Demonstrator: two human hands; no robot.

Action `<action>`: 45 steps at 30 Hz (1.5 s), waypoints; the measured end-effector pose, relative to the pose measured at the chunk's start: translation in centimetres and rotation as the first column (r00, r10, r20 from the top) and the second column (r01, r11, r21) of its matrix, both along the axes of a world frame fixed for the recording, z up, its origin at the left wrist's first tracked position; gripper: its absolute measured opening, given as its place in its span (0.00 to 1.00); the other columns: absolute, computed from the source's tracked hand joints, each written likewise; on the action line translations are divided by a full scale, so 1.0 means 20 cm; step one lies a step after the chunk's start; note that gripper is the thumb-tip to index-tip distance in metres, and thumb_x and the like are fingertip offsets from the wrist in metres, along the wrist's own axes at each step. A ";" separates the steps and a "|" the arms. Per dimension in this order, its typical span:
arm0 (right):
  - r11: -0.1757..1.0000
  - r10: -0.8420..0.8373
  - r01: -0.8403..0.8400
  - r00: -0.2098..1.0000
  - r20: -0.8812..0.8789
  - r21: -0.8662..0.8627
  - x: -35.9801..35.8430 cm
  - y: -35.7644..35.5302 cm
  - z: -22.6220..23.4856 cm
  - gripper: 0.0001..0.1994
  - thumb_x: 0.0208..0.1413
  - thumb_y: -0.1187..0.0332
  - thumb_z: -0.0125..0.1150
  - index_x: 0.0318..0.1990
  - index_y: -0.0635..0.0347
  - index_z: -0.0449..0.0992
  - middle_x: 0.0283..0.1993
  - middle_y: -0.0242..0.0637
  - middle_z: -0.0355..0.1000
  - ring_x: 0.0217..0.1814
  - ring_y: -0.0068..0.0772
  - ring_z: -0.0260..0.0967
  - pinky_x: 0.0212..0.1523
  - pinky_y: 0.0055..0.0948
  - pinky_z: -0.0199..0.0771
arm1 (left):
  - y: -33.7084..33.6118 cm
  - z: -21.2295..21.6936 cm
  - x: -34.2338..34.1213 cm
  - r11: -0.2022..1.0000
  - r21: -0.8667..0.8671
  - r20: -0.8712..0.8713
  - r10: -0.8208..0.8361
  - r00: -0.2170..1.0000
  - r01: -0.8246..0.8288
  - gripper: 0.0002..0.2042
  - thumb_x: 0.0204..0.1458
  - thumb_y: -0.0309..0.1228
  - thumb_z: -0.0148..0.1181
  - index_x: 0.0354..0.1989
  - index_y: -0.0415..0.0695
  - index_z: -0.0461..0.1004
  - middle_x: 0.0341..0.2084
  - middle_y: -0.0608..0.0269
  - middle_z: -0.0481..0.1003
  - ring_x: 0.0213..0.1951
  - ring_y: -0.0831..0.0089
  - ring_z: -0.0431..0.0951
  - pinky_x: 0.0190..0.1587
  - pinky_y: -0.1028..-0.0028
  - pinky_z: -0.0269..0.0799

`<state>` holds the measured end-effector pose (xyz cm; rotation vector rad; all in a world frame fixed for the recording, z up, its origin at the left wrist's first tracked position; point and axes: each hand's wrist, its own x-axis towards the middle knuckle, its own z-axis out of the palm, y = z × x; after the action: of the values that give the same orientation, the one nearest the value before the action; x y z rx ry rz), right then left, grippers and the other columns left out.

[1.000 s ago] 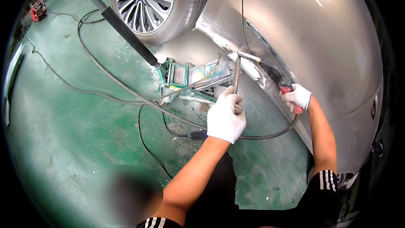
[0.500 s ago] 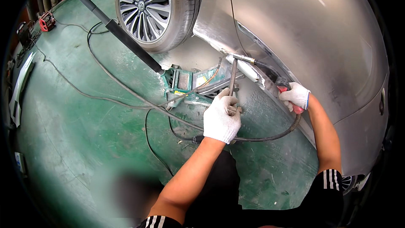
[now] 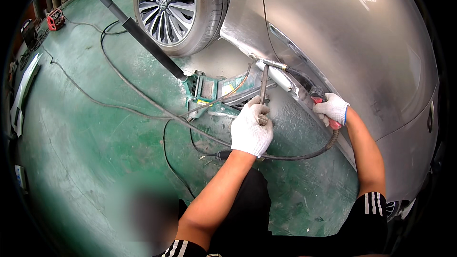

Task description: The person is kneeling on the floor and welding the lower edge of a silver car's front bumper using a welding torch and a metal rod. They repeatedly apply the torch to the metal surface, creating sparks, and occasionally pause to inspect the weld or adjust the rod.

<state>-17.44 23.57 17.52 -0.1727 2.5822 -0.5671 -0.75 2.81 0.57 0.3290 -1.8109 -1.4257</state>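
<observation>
My left hand (image 3: 252,131), in a white knit glove, is wrapped round a metal bar (image 3: 264,80). The far end of the bar meets the lower edge of the silver car's sill (image 3: 285,82). My right hand (image 3: 332,109), gloved too, grips the red handle of a welding torch (image 3: 304,77). Its black curved neck runs up and left along the sill, and the metal nozzle lies close to the bar's tip. A thick cable leaves the handle and loops down to the left, behind my left wrist. Whether the nozzle touches the panel I cannot tell.
A green floor jack (image 3: 202,90) with a long black handle (image 3: 147,40) reaches under the car near the wheel (image 3: 166,4). Cables (image 3: 128,85) cross the green floor. A red device (image 3: 55,19) and a pale trim panel (image 3: 24,93) lie left. A dark shape at lower left is blurred.
The view has shifted slightly, so the wheel and jack handle sit a little further right. Both hands keep their grips, with the bar and torch in nearly the same place at the sill.
</observation>
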 end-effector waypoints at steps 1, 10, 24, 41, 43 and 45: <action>1.000 -0.001 0.001 1.000 0.001 -0.001 0.00 0.00 0.00 0.10 0.57 0.67 0.68 0.39 0.65 0.77 0.27 0.37 0.75 0.19 0.30 0.73 0.20 0.36 0.76 | 0.00 0.00 0.00 1.000 0.001 0.000 0.004 1.000 -0.004 0.10 0.49 0.23 0.66 0.40 0.46 0.82 0.58 0.46 0.81 0.50 0.48 0.85 0.54 0.61 0.82; 1.000 -0.006 0.006 1.000 -0.021 -0.023 0.02 0.01 -0.02 0.10 0.58 0.68 0.68 0.40 0.65 0.76 0.27 0.38 0.75 0.19 0.31 0.73 0.20 0.35 0.76 | -0.04 0.08 0.03 1.000 -0.023 -0.009 0.006 1.000 -0.007 0.09 0.48 0.24 0.67 0.39 0.44 0.83 0.56 0.47 0.82 0.50 0.50 0.86 0.54 0.61 0.82; 0.972 -0.017 0.020 1.000 0.015 -0.233 0.06 0.05 -0.09 0.09 0.58 0.70 0.68 0.43 0.62 0.76 0.26 0.34 0.73 0.20 0.29 0.70 0.23 0.35 0.76 | 0.00 0.00 0.00 1.000 0.006 0.009 -0.014 1.000 0.014 0.09 0.49 0.24 0.65 0.40 0.45 0.82 0.60 0.44 0.80 0.51 0.46 0.85 0.54 0.58 0.82; 0.981 -0.035 0.046 0.997 0.064 -0.187 0.05 0.06 -0.14 0.09 0.58 0.71 0.67 0.44 0.60 0.76 0.24 0.33 0.72 0.19 0.29 0.71 0.23 0.36 0.78 | -0.01 0.02 0.01 0.998 0.065 -0.035 -0.025 0.999 0.028 0.08 0.51 0.20 0.62 0.38 0.40 0.83 0.52 0.46 0.84 0.50 0.45 0.84 0.54 0.61 0.81; 0.982 -0.044 0.054 0.997 0.059 -0.180 0.05 0.03 -0.14 0.08 0.58 0.70 0.67 0.43 0.60 0.76 0.24 0.32 0.72 0.19 0.28 0.71 0.22 0.36 0.77 | -0.03 0.02 0.01 0.997 0.076 -0.031 -0.027 0.999 0.029 0.08 0.51 0.20 0.61 0.38 0.40 0.84 0.52 0.46 0.84 0.50 0.45 0.85 0.54 0.61 0.81; 0.985 -0.046 0.054 0.997 0.056 -0.165 0.07 0.00 -0.12 0.08 0.58 0.70 0.68 0.41 0.60 0.76 0.25 0.33 0.72 0.19 0.28 0.70 0.22 0.35 0.76 | -0.04 0.01 0.01 0.995 0.090 -0.016 -0.042 0.999 0.043 0.08 0.50 0.21 0.62 0.38 0.41 0.84 0.54 0.45 0.83 0.51 0.45 0.84 0.55 0.61 0.81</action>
<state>-15.98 23.65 15.06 -0.1469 2.4944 -0.7959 -0.57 1.92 0.78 0.3272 -1.7544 -1.5391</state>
